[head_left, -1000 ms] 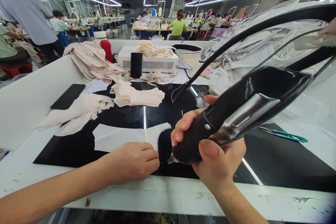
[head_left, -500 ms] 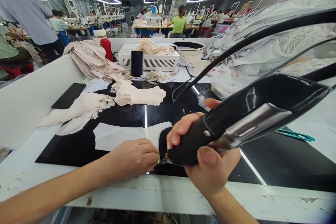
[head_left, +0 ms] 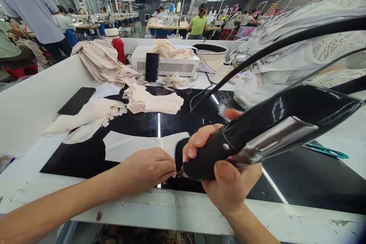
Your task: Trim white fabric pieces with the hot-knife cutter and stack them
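Note:
My right hand (head_left: pixel 228 183) is wrapped round a black corded hand tool (head_left: pixel 274 129) with a silver lever along its side. The tool's narrow tip points left, low over the black work surface (head_left: pixel 71 160), close to the fingertips of my left hand. Fingers pinched together, my left hand (head_left: pixel 153 167) holds the near right corner of a white fabric piece (head_left: pixel 128 146). That piece lies flat on the black surface, with a curved edge beside the tool. The pinched corner is mostly hidden by my fingers.
Behind the white piece lie a stack of cream fabric pieces (head_left: pixel 154 101) and loose cream pieces (head_left: pixel 82 118). A phone (head_left: pixel 76 101) lies at left; another phone (head_left: pixel 152 67) leans on a white vented box (head_left: pixel 177 65). Teal snips (head_left: pixel 326 150) and piled white garments (head_left: pixel 311 42) are at right.
The view has shifted slightly, so the table things sit a little further right. Both hands, the tool and the white fabric piece keep nearly the same positions relative to each other.

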Demonstrator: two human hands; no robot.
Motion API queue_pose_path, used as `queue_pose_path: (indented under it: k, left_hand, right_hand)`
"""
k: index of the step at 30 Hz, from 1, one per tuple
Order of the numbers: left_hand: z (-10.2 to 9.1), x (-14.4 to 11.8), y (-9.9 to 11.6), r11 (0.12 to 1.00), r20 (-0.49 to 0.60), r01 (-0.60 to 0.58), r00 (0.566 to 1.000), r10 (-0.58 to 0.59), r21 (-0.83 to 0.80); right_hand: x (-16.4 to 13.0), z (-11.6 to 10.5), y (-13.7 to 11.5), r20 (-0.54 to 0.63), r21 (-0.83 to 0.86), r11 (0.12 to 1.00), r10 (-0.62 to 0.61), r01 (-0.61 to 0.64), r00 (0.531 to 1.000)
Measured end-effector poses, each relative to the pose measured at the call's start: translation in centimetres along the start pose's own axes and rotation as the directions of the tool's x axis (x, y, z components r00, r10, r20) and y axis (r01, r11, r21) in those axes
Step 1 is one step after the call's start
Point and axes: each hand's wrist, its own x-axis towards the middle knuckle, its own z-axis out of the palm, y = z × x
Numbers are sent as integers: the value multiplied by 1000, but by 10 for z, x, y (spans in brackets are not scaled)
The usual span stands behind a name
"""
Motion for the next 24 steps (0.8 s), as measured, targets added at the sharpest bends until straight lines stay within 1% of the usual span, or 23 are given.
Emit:
queue_pose_path:
  k: [3, 6, 8, 10, 14, 16, 20, 24]
  left_hand:
    - [-3, 4, 1, 1000, -6, 21, 1000, -21, -10]
    - [-2, 6, 0, 1000, -65, 14, 998, -15, -19]
    - [0, 6, -1, 1000, -84, -4, 996, 2, -17]
    - [1, 5, -3, 999, -74, -31, 997, 29, -20]
    - [0, 1, -4, 998, 5, -55, 998, 55, -41]
    - [0, -1, -5, 997, 27, -70, 997, 71, -43]
    - [0, -7, -10, 994, 28, -106, 994, 107, -35]
    - [2, -10, -13, 986, 6, -164, 987, 164, 28]
  right_hand:
    - [2, 0, -2, 2, -7, 1000, -1, 1, 1000]
    - [3, 1, -2, -2, -21, 1000, -6, 6, 1000]
    - [2, 1, -2, -5, -27, 1000, -8, 8, 1000]
    - [2, 0, -1, -15, -24, 1000, -4, 4, 1000]
    - [0, -1, -1, -24, -21, 1000, 1, -1, 1000]
    - [-1, -1, -1, -20, -26, 1000, 1, -1, 1000]
    - [0, -2, -1, -15, -48, 999, -8, 8, 1000]
    - [0, -1, -1, -14, -42, 999, -23, 22, 1000]
